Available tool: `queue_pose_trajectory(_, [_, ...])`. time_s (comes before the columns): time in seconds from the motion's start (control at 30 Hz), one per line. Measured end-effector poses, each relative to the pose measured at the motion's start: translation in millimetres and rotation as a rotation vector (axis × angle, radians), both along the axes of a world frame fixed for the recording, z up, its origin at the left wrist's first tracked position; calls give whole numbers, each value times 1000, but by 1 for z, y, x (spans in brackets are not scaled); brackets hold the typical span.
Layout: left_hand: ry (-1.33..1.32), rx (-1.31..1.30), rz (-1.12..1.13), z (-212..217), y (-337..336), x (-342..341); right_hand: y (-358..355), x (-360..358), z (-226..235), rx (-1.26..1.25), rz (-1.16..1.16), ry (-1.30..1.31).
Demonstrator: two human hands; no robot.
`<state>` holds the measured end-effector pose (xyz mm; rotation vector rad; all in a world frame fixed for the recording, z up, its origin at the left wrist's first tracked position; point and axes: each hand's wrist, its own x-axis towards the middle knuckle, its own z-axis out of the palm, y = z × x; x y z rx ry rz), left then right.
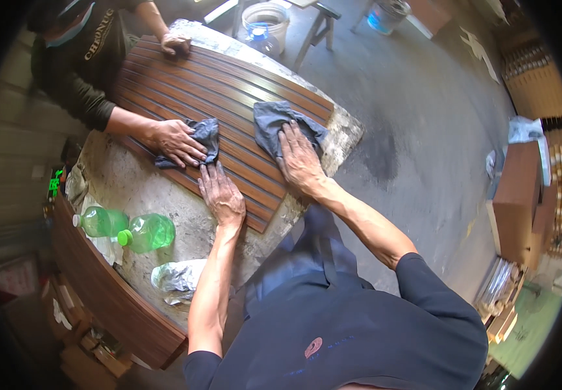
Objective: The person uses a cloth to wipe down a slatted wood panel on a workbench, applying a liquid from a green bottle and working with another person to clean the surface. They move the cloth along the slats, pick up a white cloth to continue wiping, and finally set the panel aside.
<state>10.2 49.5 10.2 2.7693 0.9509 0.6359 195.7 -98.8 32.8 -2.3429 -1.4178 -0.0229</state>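
A brown wood-grain panel (229, 84) with dark parallel grooves lies flat on a stained worktable (115, 172). My right hand (299, 158) presses a dark grey rag (269, 120) onto the panel near its right end, fingers stretched over the cloth. Flat on the panel's near edge rests my left hand (221, 197), fingers extended and nothing seen in it. Just beyond its fingertips a co-worker's hand (178, 142) holds another dark rag (207, 135) against the panel. The co-worker's other hand (175, 43) rests on the panel's far corner.
Two green-tinted plastic bottles (151, 233) lie on the table at left, near a crumpled clear plastic bag (176, 279). A curved brown panel (112, 286) borders the table's left side. Buckets (267, 26) stand beyond the table; brown boards (515, 195) stand at right.
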Motion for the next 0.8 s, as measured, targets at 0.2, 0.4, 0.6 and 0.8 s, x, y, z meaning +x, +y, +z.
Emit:
queue_pose_trajectory(0.2, [53, -51, -1, 10, -5, -7, 25, 40, 6, -22, 162, -25])
queue_pose_trajectory(0.4, [-94, -131, 281, 8, -43, -9, -57, 89, 12, -89, 342, 102])
queue_pose_trajectory(0.6, [-89, -161, 340, 18, -48, -4, 78, 164, 2, 81, 418, -11])
queue_pose_trajectory(0.8, [-158, -183, 508, 13, -64, 6, -8, 159, 10, -78, 509, 112])
